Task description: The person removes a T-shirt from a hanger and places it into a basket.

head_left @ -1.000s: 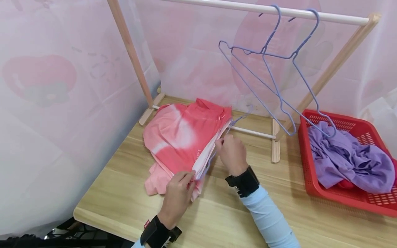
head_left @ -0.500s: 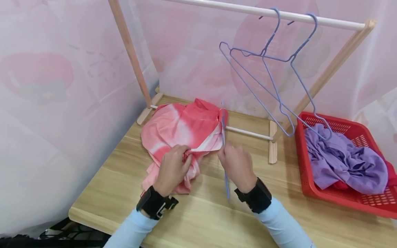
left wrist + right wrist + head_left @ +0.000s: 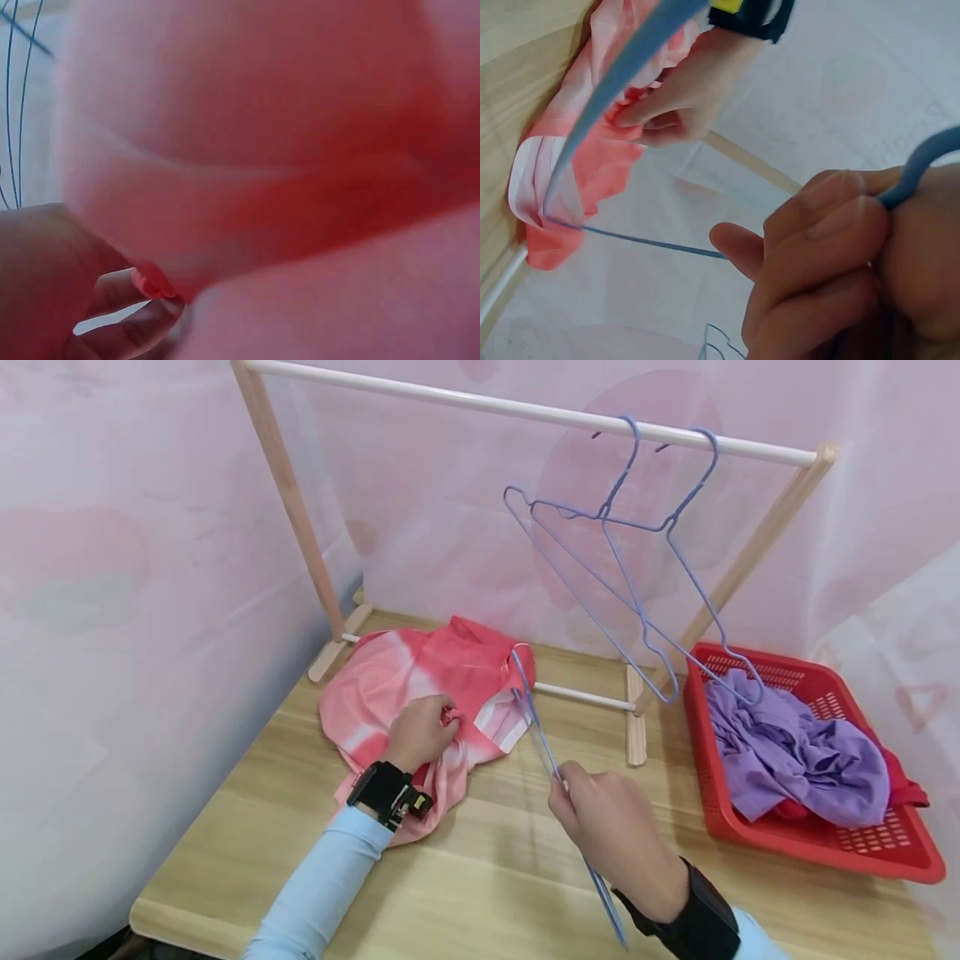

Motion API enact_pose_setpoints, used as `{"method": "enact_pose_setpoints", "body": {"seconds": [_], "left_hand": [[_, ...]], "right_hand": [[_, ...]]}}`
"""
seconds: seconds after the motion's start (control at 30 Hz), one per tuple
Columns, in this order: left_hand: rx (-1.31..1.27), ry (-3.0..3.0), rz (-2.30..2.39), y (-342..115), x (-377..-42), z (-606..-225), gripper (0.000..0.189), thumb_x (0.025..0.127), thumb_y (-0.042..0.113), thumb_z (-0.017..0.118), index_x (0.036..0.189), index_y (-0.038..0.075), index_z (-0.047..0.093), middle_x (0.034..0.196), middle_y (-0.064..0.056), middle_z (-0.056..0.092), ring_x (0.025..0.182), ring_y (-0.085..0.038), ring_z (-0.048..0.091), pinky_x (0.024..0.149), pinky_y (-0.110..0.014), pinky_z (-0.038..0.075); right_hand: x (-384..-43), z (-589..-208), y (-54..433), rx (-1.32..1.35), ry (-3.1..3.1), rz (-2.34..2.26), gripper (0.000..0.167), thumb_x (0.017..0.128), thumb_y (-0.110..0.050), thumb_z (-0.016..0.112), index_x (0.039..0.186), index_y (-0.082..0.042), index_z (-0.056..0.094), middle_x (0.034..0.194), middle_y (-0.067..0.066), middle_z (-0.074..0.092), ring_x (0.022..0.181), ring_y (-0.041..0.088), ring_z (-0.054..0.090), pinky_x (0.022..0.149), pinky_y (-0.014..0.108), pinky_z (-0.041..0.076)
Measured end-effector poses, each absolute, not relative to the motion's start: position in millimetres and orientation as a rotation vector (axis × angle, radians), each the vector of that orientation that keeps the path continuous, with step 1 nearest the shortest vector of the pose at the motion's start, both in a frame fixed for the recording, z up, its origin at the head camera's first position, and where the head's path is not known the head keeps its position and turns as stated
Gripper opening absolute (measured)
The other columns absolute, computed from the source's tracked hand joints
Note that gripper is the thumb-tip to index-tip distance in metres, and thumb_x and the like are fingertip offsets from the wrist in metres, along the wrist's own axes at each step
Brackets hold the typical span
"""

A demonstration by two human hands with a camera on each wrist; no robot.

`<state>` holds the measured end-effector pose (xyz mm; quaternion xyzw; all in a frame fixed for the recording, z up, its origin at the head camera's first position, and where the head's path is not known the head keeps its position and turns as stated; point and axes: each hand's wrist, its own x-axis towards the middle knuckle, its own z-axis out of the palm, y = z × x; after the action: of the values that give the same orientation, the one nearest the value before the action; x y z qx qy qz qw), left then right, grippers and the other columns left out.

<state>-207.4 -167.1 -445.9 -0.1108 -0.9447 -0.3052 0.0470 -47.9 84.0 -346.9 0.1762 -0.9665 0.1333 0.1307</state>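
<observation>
A pink-and-coral tie-dye shirt (image 3: 480,668) lies bunched on the table. My left hand (image 3: 420,732) pinches a fold of it; the left wrist view shows the coral fabric (image 3: 154,281) gathered between thumb and fingers. My right hand (image 3: 615,822) grips a blue wire hanger (image 3: 542,729), held slanted over the table. Its far end overlaps the shirt's opening, where a white lining (image 3: 504,720) shows. In the right wrist view the hanger (image 3: 600,112) crosses in front of that opening (image 3: 536,176); whether the tip is inside it I cannot tell.
Behind the shirt stands a wooden rack with a white top rail (image 3: 450,397). Two blue hangers (image 3: 626,589) hang from its right part. At the right a red basket (image 3: 708,793) holds a crumpled purple garment (image 3: 795,752) and something red. A white lower bar (image 3: 585,696) runs behind the shirt.
My right hand has drawn the hanger away from the shirt, toward me and to the right. My left hand keeps its pinch on the shirt, whose edge has folded back. The head view has shifted.
</observation>
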Motion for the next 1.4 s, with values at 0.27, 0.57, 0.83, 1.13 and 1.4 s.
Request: {"method": "enact_pose_setpoints", "body": {"seconds": [0.27,0.57,0.83,1.13,1.4], "left_hand": [[-0.272,-2.974,-0.958,-168,-222,-456,0.01,0.095,0.023,0.074,0.087,0.019,0.068,0.074,0.0,0.059,0.077,-0.022,0.062,0.064,-0.039,0.042],[-0.29,-3.006,-0.972,-162,-220,-458,0.007,0.095,0.025,0.075,0.092,0.02,0.071,0.075,0.002,0.061,0.075,-0.02,0.061,0.062,-0.037,0.041],[-0.325,-2.961,-0.976,-169,-223,-452,0.008,0.094,0.022,0.076,0.095,0.015,0.073,0.079,0.0,0.063,0.074,-0.019,0.058,0.065,-0.033,0.043],[-0.311,-2.956,-0.973,-175,-225,-456,0.006,0.094,0.022,0.077,0.093,0.018,0.074,0.079,0.002,0.065,0.074,-0.017,0.058,0.065,-0.033,0.045],[-0.344,-2.953,-0.978,-173,-224,-455,0.004,0.093,0.02,0.076,0.094,0.017,0.074,0.08,0.002,0.065,0.074,-0.016,0.059,0.067,-0.033,0.046]], "right_hand": [[-15,-297,117,0.58,-2.811,0.292,0.005,0.093,-0.019,0.076,0.096,-0.023,0.074,0.055,-0.023,0.041,0.052,-0.002,0.043,0.049,0.023,0.037],[-41,-194,144,0.67,-2.74,0.3,0.013,0.098,-0.026,0.074,0.09,-0.034,0.07,0.057,-0.024,0.042,0.05,-0.004,0.039,0.047,0.019,0.036],[-111,-111,126,0.507,-2.802,0.384,0.036,0.108,-0.049,0.051,0.099,-0.025,0.077,0.07,0.002,0.065,0.062,0.02,0.059,0.047,0.029,0.045],[-168,-100,77,0.426,-2.803,0.593,0.042,0.112,-0.034,0.044,0.11,-0.006,0.075,0.091,0.016,0.07,0.074,0.029,0.059,0.052,0.028,0.048],[-202,-130,66,0.423,-2.799,0.444,0.041,0.111,-0.025,0.046,0.091,-0.003,0.074,0.075,0.013,0.064,0.067,0.028,0.058,0.057,0.034,0.047]]}}
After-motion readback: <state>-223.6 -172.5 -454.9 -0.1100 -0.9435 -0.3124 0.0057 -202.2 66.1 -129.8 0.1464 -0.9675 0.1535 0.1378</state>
